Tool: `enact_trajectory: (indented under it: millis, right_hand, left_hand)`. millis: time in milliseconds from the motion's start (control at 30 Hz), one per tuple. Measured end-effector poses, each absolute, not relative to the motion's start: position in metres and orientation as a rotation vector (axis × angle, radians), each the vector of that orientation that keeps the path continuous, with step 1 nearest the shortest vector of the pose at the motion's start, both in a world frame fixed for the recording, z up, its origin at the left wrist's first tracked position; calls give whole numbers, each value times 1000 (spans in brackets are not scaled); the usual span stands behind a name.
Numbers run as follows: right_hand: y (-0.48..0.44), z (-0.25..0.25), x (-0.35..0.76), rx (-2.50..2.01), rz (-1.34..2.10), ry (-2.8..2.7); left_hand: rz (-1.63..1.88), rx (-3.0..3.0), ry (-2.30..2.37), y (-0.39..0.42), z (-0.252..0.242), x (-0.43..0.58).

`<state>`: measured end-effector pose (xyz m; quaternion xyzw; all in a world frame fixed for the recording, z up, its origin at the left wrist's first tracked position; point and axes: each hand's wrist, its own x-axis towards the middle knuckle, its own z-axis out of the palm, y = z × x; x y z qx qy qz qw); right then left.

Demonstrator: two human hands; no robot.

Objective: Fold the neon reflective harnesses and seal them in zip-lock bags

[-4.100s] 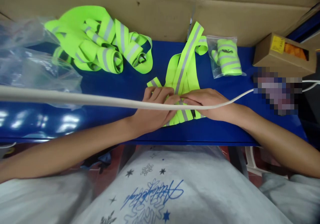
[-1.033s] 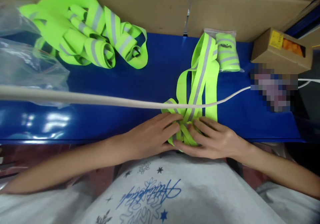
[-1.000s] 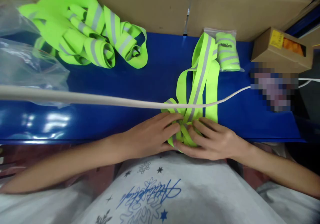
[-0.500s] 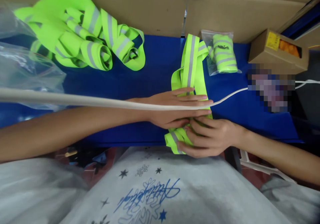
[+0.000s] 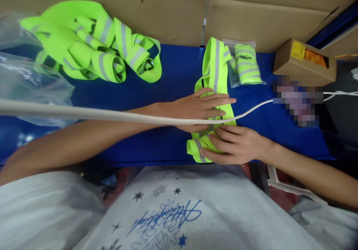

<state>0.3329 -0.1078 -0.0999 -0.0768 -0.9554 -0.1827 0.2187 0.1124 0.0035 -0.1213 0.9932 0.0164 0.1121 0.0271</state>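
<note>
A neon yellow-green reflective strap [image 5: 216,63] with a grey stripe runs up the blue table in front of me. Its near end is bunched into a loose roll [image 5: 197,150] at the table edge. My left hand [image 5: 200,106] lies flat across the strap with its fingers stretched out and slightly spread. Curled over the roll from the right, my right hand [image 5: 237,144] grips it; the fingertips are partly hidden. A white cable [image 5: 134,117] passes between the camera and my left hand, covering part of it.
Heaped neon straps [image 5: 84,45] lie at the back left, beside clear plastic bags [image 5: 36,86]. A bagged strap roll [image 5: 246,65] sits behind my right hand. Farther right are a cardboard box [image 5: 307,63] with orange contents and a blurred-out item [image 5: 298,99]. Cardboard [image 5: 167,15] stands behind the table.
My left hand has slid away from me along the strap, its fingers spreading and parting from the right hand. My right hand keeps its hold on the roll. The view has shifted slightly.
</note>
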Motion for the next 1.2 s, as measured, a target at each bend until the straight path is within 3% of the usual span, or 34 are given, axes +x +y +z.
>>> enact_trajectory:
  millis: [233,500,633,867,1100,1200]
  right_hand:
    - [-109,-100,336,-283,-411,-2621]
    - [-83,-78,336,-666,662,-2539]
    - [-64,-70,331,-616,926,-2480]
    - [-73,-76,336,-852,493,-2568]
    - [-55,-85,341,-543,607,-2541]
    - [-62,-88,340,-573,395,-2561]
  left_hand:
    - [229,2943,47,2,-124,117]
    - [163,2827,20,11,-137,107]
    - [171,2831,79,14,-142,109]
    - [234,2699,275,9,-128,102]
    - [207,2652,203,13,-127,106]
    - [145,2679,224,14,-119,107]
